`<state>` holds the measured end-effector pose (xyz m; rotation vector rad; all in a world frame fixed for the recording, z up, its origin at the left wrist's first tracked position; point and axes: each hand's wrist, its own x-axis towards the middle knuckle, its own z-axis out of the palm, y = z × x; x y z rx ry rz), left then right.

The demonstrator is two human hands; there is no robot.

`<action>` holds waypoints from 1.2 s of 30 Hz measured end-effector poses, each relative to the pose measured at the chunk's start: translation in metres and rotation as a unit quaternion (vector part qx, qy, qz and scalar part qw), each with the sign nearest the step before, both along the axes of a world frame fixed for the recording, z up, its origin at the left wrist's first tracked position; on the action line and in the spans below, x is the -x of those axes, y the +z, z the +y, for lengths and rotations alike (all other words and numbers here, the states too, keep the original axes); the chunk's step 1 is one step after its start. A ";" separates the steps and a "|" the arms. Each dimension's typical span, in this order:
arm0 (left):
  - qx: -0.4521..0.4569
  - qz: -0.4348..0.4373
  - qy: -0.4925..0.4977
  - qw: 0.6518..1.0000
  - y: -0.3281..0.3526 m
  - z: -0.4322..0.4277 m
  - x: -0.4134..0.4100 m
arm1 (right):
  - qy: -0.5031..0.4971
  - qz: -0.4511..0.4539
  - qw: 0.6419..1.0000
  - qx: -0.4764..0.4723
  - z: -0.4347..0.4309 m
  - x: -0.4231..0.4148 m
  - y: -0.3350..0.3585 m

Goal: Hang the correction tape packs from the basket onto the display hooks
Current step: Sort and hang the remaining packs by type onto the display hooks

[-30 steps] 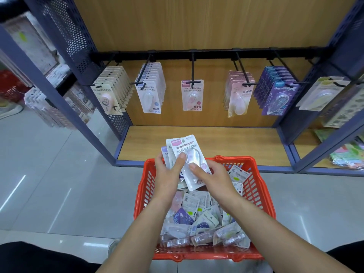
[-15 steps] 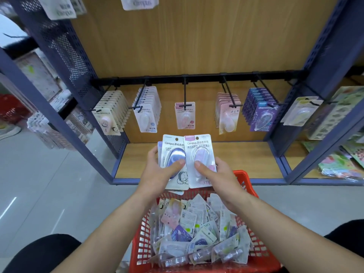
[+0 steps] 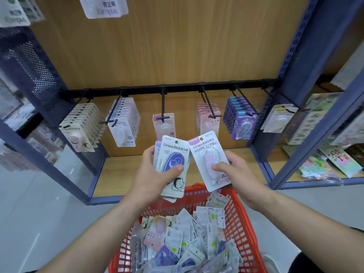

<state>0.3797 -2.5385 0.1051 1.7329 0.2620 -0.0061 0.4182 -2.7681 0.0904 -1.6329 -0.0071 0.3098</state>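
Note:
My left hand (image 3: pixel 152 177) grips a small stack of correction tape packs, the front one (image 3: pixel 173 154) white with a dark purple dispenser. My right hand (image 3: pixel 234 172) pinches a single pink-topped pack (image 3: pixel 206 152), tilted to the right and apart from the stack. Both are held above the red basket (image 3: pixel 243 231), which is full of several loose packs (image 3: pixel 189 241). Ahead, a black rail (image 3: pixel 177 88) carries several display hooks. The centre hook (image 3: pixel 163 107) holds a few pink packs (image 3: pixel 164 125), straight above my hands.
Fuller hooks hang left (image 3: pixel 122 119) and right (image 3: pixel 239 115) of the centre one. A wooden shelf board (image 3: pixel 122 174) lies below the hooks. Blue metal uprights (image 3: pixel 295 66) frame the bay, with a perforated side panel (image 3: pixel 29 71) at left. More packs (image 3: pixel 106 6) hang overhead.
Both hands rose from the basket with the packs. My right hand pulled the pink-topped pack off the stack and to the right. My view tilted upward toward the hooks.

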 end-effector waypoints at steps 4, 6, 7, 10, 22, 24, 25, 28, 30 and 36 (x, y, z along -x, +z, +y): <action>-0.005 -0.010 0.006 1.000 0.002 -0.009 -0.020 | 0.010 -0.019 1.000 0.012 -0.001 -0.022 0.004; -0.003 -0.012 0.015 1.000 0.004 -0.015 -0.030 | 0.019 -0.023 0.999 0.024 -0.005 -0.029 0.007; -0.002 -0.014 0.017 1.000 0.004 -0.019 -0.035 | 0.021 -0.026 0.999 0.030 -0.009 -0.032 0.008; -0.001 -0.014 0.010 1.000 0.004 -0.035 -0.049 | 0.011 -0.028 0.999 0.035 -0.025 -0.040 0.008; 0.008 -0.015 -0.036 0.999 0.000 -0.099 -0.063 | -0.057 -0.010 0.995 0.076 -0.121 -0.049 0.001; 0.007 -0.011 -0.043 0.999 0.000 -0.108 -0.064 | -0.071 -0.011 0.994 0.077 -0.134 -0.051 0.000; 0.006 -0.010 -0.043 0.999 0.000 -0.111 -0.064 | -0.076 -0.010 0.994 0.075 -0.139 -0.051 0.001; 0.008 -0.019 -0.035 0.999 0.009 -0.114 -0.063 | -0.077 -0.017 0.995 0.056 -0.139 -0.051 0.007; 0.010 -0.030 -0.029 0.999 0.021 -0.109 -0.063 | -0.074 -0.039 0.996 0.029 -0.129 -0.048 0.017; 0.031 -0.058 0.011 0.998 0.071 -0.079 -0.055 | -0.091 -0.125 0.986 -0.059 -0.072 -0.035 0.067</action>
